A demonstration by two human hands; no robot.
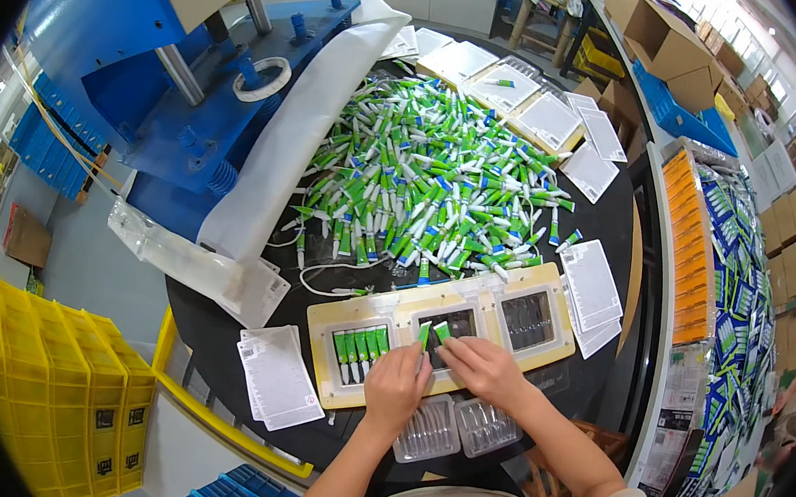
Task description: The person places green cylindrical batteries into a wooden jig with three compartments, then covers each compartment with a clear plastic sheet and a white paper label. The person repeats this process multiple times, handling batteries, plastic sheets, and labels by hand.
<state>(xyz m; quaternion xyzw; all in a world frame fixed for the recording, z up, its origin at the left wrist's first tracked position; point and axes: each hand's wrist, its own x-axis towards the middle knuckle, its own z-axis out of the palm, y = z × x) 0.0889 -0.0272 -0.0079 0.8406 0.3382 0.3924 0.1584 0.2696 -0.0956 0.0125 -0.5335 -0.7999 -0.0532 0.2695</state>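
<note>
My left hand [397,381] is closed on a small green tube [424,332], held upright above the middle compartment of a cream-yellow tray fixture [319,337]. Just to its right, my right hand [484,368] pinches a second green tube [443,330] over the same compartment. Several green tubes with white caps [362,345] lie side by side in the left compartment. The right compartment [526,319] shows a clear ribbed plastic blister with no tubes in it. My fingers partly hide the middle compartment.
Beyond the fixture spreads a large heap of green-and-white tubes [443,176]. Printed cards [280,376] lie left and right of the fixture; clear blisters [428,430] lie by my forearms. A blue press [209,125] stands at the left, yellow crates [41,377] below it.
</note>
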